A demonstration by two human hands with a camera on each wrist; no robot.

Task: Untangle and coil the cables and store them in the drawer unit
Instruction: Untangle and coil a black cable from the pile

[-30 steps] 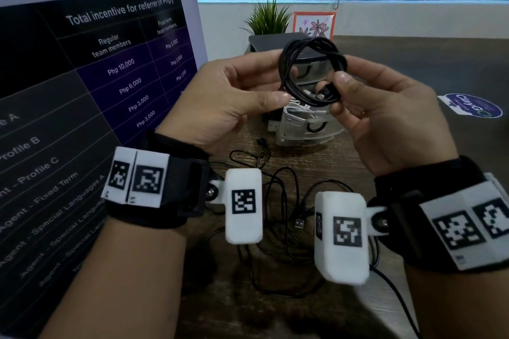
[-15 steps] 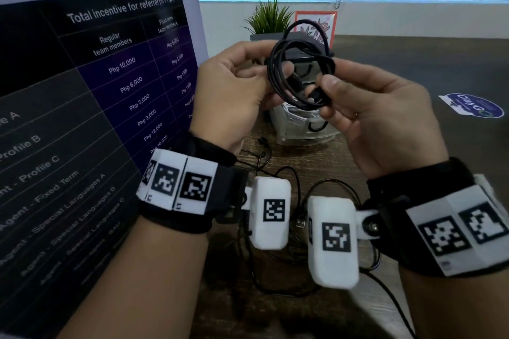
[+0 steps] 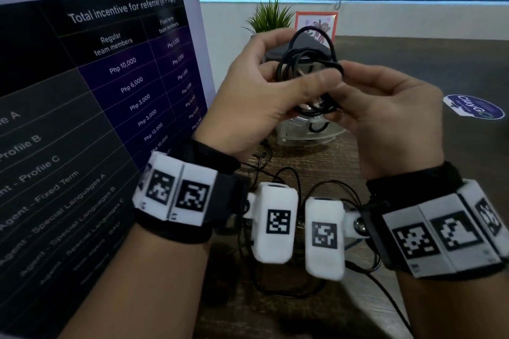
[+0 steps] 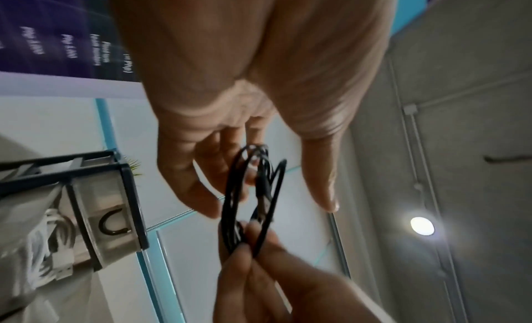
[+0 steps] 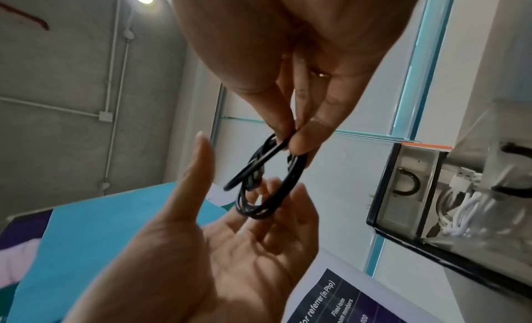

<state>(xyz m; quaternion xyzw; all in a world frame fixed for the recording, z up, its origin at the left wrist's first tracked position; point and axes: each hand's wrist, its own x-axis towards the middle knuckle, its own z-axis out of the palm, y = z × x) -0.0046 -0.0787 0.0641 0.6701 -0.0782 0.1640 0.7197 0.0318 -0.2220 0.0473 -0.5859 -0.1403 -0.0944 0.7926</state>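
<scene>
The coiled black cable [image 3: 308, 74], held up in front of the drawer unit [image 3: 308, 129], looks light, limp and springy, likely to unwind unless gripped across its bundled loops. The right hand [image 3: 385, 118] pinches those loops between thumb and fingertips. The left hand [image 3: 256, 96] is open, thumb out straight and fingers relaxed behind the coil; whether they touch it I cannot tell

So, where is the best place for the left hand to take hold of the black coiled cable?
Probably the bundled strands on the side opposite the right hand, whose thumb and fingers pinch one side of the black coiled cable. The left hand lies open under it, palm towards the loops, so closing there should keep the turns together.
</scene>
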